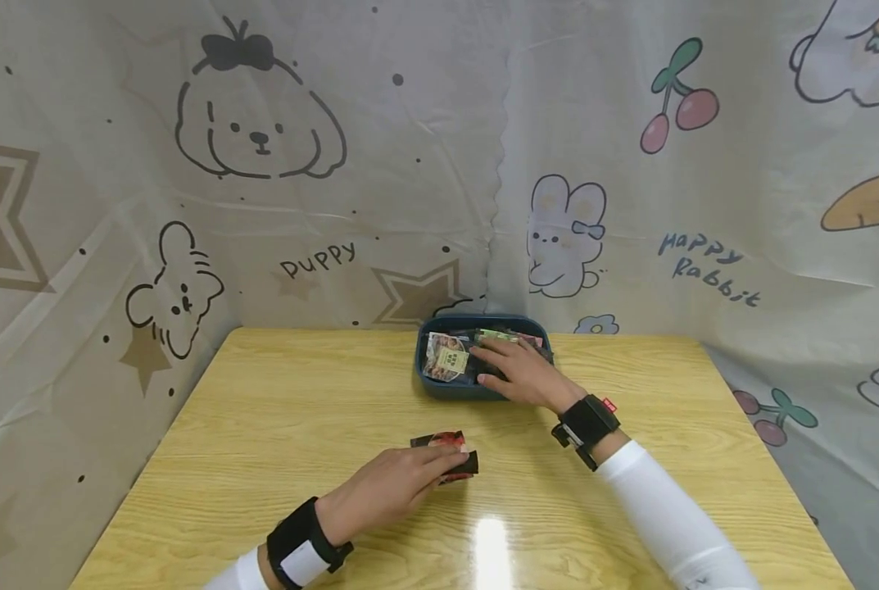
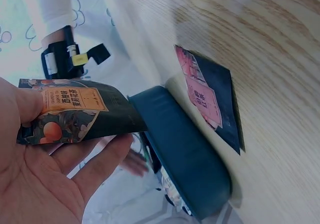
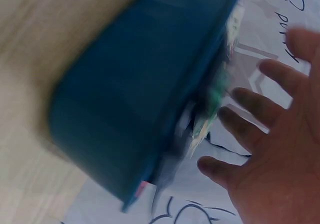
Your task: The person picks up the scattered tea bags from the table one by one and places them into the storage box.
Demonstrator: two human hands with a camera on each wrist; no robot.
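My left hand (image 1: 395, 487) pinches a dark tea sachet (image 2: 75, 99) with an orange label and fruit pattern, thumb on its face and fingers behind. A second dark tea sachet (image 2: 210, 96) with a pink label lies flat on the table, beneath the held one. At the back of the table stands a dark blue bin (image 1: 454, 392) filled with several sachets. My right hand (image 1: 527, 373) hovers over the bin's right part, its fingers spread. In the right wrist view that hand's palm and fingers are bare, apart from the sachets.
A pale sachet (image 1: 446, 357) sits in the left part of the bin, with green-edged ones (image 1: 494, 334) at its back. The wooden table (image 1: 299, 393) ends at a curtain (image 1: 410, 164) printed with cartoon animals, close behind the bin.
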